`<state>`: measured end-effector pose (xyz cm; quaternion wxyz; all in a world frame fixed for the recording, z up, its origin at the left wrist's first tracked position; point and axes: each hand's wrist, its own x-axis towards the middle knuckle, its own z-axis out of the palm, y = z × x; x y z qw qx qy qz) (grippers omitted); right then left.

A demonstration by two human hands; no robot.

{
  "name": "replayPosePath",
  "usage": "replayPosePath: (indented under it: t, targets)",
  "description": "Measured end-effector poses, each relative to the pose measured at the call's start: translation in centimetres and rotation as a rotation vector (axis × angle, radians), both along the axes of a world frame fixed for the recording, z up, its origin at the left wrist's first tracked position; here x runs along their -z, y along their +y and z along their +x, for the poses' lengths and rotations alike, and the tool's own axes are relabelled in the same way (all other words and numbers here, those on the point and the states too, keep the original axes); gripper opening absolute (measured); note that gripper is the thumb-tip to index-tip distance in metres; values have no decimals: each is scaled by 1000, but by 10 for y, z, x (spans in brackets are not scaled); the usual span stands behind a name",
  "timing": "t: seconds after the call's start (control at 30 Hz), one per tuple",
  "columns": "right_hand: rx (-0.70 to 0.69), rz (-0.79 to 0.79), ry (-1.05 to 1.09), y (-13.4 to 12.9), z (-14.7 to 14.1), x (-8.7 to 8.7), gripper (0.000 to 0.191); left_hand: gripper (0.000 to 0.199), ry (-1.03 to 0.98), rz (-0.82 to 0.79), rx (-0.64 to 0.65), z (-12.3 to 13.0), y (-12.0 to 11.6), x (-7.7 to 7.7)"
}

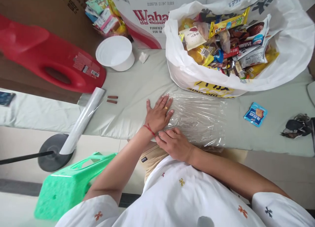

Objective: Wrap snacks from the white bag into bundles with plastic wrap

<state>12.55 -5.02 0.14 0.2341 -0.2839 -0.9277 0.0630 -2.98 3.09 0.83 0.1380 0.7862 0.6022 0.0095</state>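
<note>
A clear, wrinkled plastic sheet or bag (199,118) lies on the pale green cloth near the front edge. My left hand (159,113) rests flat at its left side, fingers spread, with a ring on one finger and a red string round the wrist. Close below it, my right hand (174,143) is at the sheet's lower left corner with its fingers bent; what they hold, if anything, is hidden. Two thin brown strips (112,99) lie to the left, beside a roll of clear film (83,118) that juts over the edge.
Behind the sheet stands a white bag (209,77) full of packaged snacks. A white bowl (116,53), a red jug (81,66) and a carton (147,23) are at the back left. A blue packet (255,114) and keys (296,126) lie right. A green stool (59,187) stands below left.
</note>
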Motion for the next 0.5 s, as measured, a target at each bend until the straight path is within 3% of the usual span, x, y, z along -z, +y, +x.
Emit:
replayPosePath:
  t: [0.13, 0.3, 0.5]
  targets:
    - [1, -90, -34, 8, -12, -1, 25, 61, 8, 2, -1, 0, 0, 2]
    - [-21, 62, 95, 0, -10, 3, 24, 61, 18, 51, 0, -1, 0, 7]
    - [-143, 16, 156, -13, -1, 7, 25, 61, -37, 60, -7, -1, 0, 7]
